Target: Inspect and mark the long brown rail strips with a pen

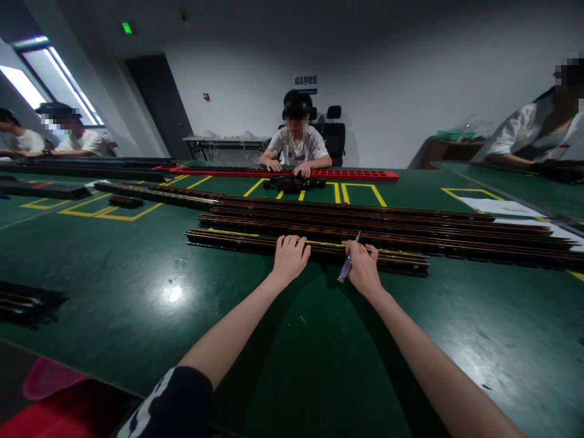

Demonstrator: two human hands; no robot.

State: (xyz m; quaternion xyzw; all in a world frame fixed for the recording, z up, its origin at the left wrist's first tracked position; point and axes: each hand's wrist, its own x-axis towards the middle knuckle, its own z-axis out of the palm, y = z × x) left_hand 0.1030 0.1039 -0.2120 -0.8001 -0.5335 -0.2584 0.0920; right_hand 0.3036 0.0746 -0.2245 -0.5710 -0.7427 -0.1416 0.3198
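In the head view, a bundle of long dark strips [237, 241] with thin brassy edges and a yellow line along the top lies across the table in front of me. My left hand [291, 258] rests on its near edge, fingers spread over the top and slightly bent. To the right, my right hand [364, 267] is closed around a slim clear-handled tool [345, 269]. Its thin end points up and away from me, over the strips. The exact kind of tool is too small to tell. Behind the bundle, touching or nearly so, lie more long dark strips [456, 236].
A person [298, 140] sits opposite, hands at a long red slotted rail [369, 174] and black parts [292, 184]. Yellow tape outlines mark the green table [182, 340]. Dark strips [27, 303] lie at left, white papers [502, 207] at right. Other people sit at both sides.
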